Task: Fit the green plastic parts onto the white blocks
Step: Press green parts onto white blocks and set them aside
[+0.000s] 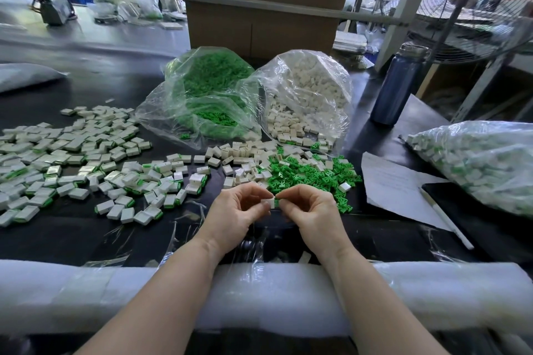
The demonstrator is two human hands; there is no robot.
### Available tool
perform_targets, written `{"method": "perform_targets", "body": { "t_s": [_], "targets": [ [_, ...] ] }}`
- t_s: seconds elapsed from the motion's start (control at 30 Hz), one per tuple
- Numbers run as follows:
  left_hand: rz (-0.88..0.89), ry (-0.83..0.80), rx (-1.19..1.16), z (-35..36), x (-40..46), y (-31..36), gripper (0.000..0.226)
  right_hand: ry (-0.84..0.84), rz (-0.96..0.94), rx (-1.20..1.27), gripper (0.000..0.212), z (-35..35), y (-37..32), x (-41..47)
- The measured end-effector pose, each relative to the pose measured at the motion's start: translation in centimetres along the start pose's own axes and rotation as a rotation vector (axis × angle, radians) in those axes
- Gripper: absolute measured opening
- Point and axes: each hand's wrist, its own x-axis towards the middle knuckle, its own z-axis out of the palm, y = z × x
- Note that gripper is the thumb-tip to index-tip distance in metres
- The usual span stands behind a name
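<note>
Cardboard box [264,29] stands farthest beyond the hands, behind two clear bags: green parts [207,95] ahead-left, white blocks [302,98] ahead-right. A bag of finished pieces [478,164] lies far right, assembled pieces [72,164] spread left. A loose green pile [305,176] sits just beyond the right hand [310,210]. Left hand [236,210] pinches a white block [269,202]; right fingertips pinch a green part [277,203] against it. No writing is legible.

light: bright, even, daylight upper right | glare: plastic bags [302,86] | blur: background | distortion: wide-angle edges
</note>
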Motion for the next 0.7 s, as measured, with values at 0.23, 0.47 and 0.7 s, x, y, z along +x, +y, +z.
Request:
{"method": "perform_targets", "body": {
  "t_s": [0.23, 0.47, 0.7],
  "targets": [
    [-0.007, -0.002, -0.021, 0.03, -0.06, 0.17, 0.011, -0.03, 0.057, 0.048, 0.012, 0.09, 0.03, 0.05],
    [-0.023, 0.032, -0.053, 0.23, -0.18, 0.52, 0.012, -0.065, 0.091, 0.12, 0.011, -0.03, -0.16, -0.16],
    [-0.025, -0.005, 0.011, 0.45, -0.25, 0.6, 0.012, -0.086, 0.105, 0.091, 0.017, -0.13, -0.29, -0.18]
  ]
}}
